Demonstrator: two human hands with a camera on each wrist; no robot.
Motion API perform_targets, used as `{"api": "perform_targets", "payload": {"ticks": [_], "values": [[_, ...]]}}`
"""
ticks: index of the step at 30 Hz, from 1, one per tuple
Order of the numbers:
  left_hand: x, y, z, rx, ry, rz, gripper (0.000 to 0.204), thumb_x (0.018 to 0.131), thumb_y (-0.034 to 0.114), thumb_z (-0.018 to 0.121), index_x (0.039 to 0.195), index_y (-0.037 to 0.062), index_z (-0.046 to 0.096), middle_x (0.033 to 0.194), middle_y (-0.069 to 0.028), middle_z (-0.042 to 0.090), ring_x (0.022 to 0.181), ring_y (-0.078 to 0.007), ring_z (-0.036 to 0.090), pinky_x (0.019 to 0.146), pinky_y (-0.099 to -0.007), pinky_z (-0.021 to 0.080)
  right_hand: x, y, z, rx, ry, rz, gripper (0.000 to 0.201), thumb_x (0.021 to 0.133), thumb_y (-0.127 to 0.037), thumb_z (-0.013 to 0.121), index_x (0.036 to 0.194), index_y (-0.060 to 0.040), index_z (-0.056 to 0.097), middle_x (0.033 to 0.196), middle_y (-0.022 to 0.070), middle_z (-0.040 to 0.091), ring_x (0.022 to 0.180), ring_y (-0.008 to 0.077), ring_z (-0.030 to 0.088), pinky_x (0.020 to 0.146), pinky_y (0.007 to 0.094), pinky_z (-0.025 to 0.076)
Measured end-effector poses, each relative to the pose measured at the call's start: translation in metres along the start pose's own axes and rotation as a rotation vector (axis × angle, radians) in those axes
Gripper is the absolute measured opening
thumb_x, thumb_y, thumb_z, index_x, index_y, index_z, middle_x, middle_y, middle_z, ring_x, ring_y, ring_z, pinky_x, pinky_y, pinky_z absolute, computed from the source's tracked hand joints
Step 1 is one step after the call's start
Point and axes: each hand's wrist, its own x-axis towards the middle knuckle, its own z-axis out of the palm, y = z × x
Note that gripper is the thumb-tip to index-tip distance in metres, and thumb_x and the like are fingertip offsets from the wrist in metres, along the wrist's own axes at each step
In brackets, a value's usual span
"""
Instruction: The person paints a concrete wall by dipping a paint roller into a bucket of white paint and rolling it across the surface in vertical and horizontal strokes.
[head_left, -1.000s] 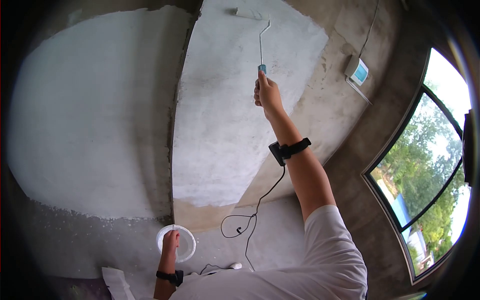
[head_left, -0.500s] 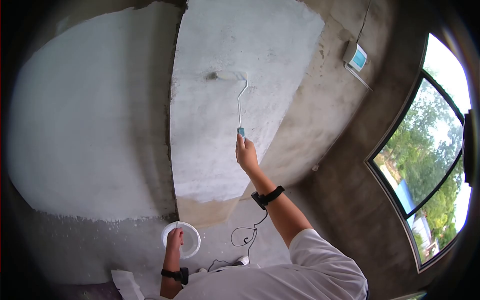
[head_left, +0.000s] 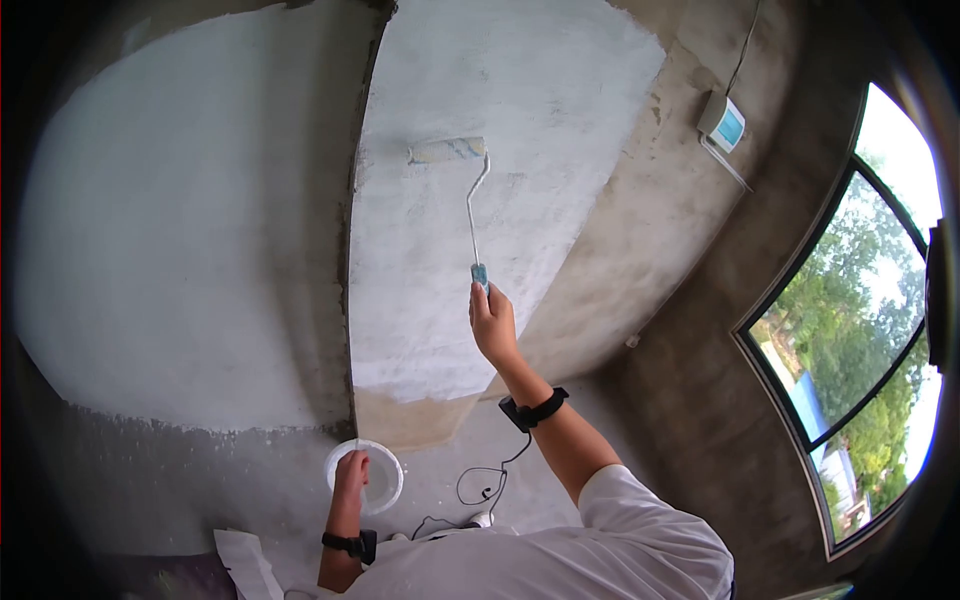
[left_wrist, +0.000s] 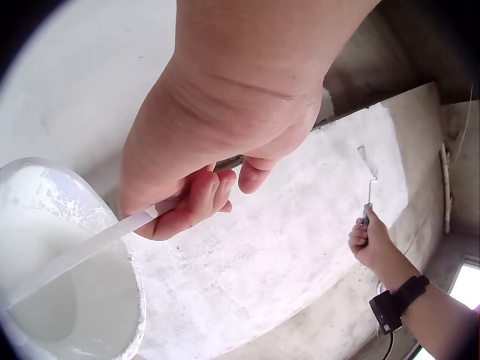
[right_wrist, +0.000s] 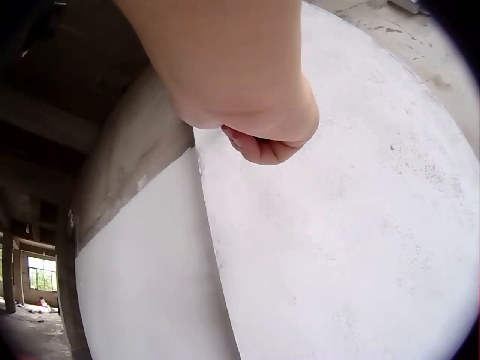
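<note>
My right hand (head_left: 493,322) grips the blue handle (head_left: 480,275) of a paint roller (head_left: 445,150). Its pale sleeve lies across the whitened wall (head_left: 420,320), left of the bent metal rod. Low in the head view, my left hand (head_left: 350,474) holds up a white bucket (head_left: 399,482). The left wrist view shows those fingers curled round the bucket's white bail handle (left_wrist: 86,253), with white paint inside the bucket. In the right wrist view my right hand (right_wrist: 266,146) hides the roller.
A second whitened wall (head_left: 180,230) meets this one at a dark corner edge on the left. Bare plaster (head_left: 610,230) borders the coat on the right. A white box (head_left: 722,122) with a cable hangs near the window (head_left: 840,320). A black cable (head_left: 485,485) dangles from my right wrist strap.
The roller has come down the wall and somewhat left, my right arm drawing back with it; in the last half second it has hardly shifted. The left hand keeps its hold on the bucket.
</note>
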Motion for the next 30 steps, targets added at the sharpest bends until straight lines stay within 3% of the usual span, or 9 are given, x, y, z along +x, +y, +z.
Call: {"api": "perform_targets", "payload": {"ticks": [3, 8, 10, 16, 18, 24, 26, 30], "values": [[-0.004, 0.004, -0.001, -0.020, 0.026, -0.007, 0.023, 0.089, 0.026, 0.056, 0.076, 0.0080, 0.054, 0.053, 0.0027, 0.040, 0.043, -0.0090, 0.035, 0.045, -0.0276, 0.032, 0.033, -0.023, 0.010, -0.081, -0.017, -0.101, 0.041, 0.106, -0.034, 0.046, 0.075, -0.0070, 0.045, 0.059, -0.0036, 0.042, 0.051, 0.0054, 0.038, 0.047, 0.0247, 0.032], [-0.005, 0.004, -0.009, -0.034, 0.023, -0.003, 0.022, 0.089, 0.025, 0.057, 0.075, 0.0082, 0.053, 0.053, 0.0027, 0.040, 0.042, -0.0085, 0.034, 0.044, -0.0270, 0.030, 0.056, -0.032, 0.029, 0.093, -0.052, -0.044, 0.042, 0.105, -0.037, 0.047, 0.074, -0.0087, 0.045, 0.059, -0.0049, 0.041, 0.049, 0.0040, 0.037, 0.044, 0.0232, 0.031], [-0.008, 0.007, -0.012, -0.043, 0.026, -0.002, 0.022, 0.089, 0.025, 0.057, 0.075, 0.0083, 0.053, 0.053, 0.0027, 0.039, 0.041, -0.0084, 0.033, 0.043, -0.0269, 0.029, 0.058, -0.022, 0.036, 0.138, -0.024, 0.077, 0.047, 0.104, -0.039, 0.048, 0.074, -0.0030, 0.049, 0.058, 0.0001, 0.042, 0.053, 0.0104, 0.037, 0.049, 0.0316, 0.033], [-0.009, 0.010, -0.017, -0.055, 0.048, 0.011, 0.023, 0.090, 0.025, 0.057, 0.074, 0.0092, 0.052, 0.053, 0.0032, 0.039, 0.043, -0.0082, 0.034, 0.044, -0.0270, 0.029, 0.021, 0.043, 0.038, -0.124, 0.072, -0.015, 0.049, 0.103, -0.035, 0.050, 0.074, 0.0036, 0.049, 0.056, 0.0160, 0.041, 0.051, 0.0223, 0.039, 0.051, 0.0404, 0.035], [-0.010, 0.010, -0.019, -0.056, 0.072, 0.013, 0.023, 0.090, 0.025, 0.057, 0.074, 0.0096, 0.052, 0.054, 0.0038, 0.038, 0.046, -0.0077, 0.036, 0.046, -0.0266, 0.030, 0.000, 0.060, 0.033, -0.286, 0.055, 0.020, 0.045, 0.104, -0.034, 0.049, 0.075, 0.0002, 0.050, 0.057, 0.0054, 0.045, 0.053, 0.0133, 0.042, 0.051, 0.0333, 0.036], [-0.025, 0.017, -0.021, -0.060, 0.126, 0.050, 0.024, 0.090, 0.025, 0.057, 0.074, 0.0089, 0.052, 0.054, 0.0033, 0.037, 0.048, -0.0080, 0.037, 0.047, -0.0269, 0.031, -0.036, 0.098, 0.019, -0.333, 0.037, 0.049, 0.043, 0.104, -0.032, 0.050, 0.077, 0.0008, 0.051, 0.058, 0.0065, 0.045, 0.053, 0.0149, 0.043, 0.051, 0.0343, 0.036], [-0.029, 0.017, -0.022, -0.037, 0.147, 0.057, 0.024, 0.090, 0.025, 0.057, 0.074, 0.0086, 0.052, 0.054, 0.0029, 0.038, 0.047, -0.0084, 0.037, 0.047, -0.0269, 0.031, -0.034, 0.106, 0.009, -0.172, -0.013, 0.105, 0.041, 0.103, -0.034, 0.052, 0.074, -0.0042, 0.051, 0.059, -0.0007, 0.046, 0.051, 0.0086, 0.041, 0.048, 0.0286, 0.034], [-0.032, 0.020, -0.017, -0.042, 0.218, 0.070, 0.025, 0.090, 0.026, 0.057, 0.073, 0.0078, 0.052, 0.054, 0.0018, 0.038, 0.046, -0.0097, 0.037, 0.047, -0.0274, 0.031, -0.039, 0.091, -0.017, 0.020, -0.068, 0.153, 0.037, 0.103, -0.031, 0.053, 0.076, -0.0060, 0.050, 0.059, -0.0029, 0.045, 0.049, 0.0054, 0.040, 0.045, 0.0249, 0.033]]}}
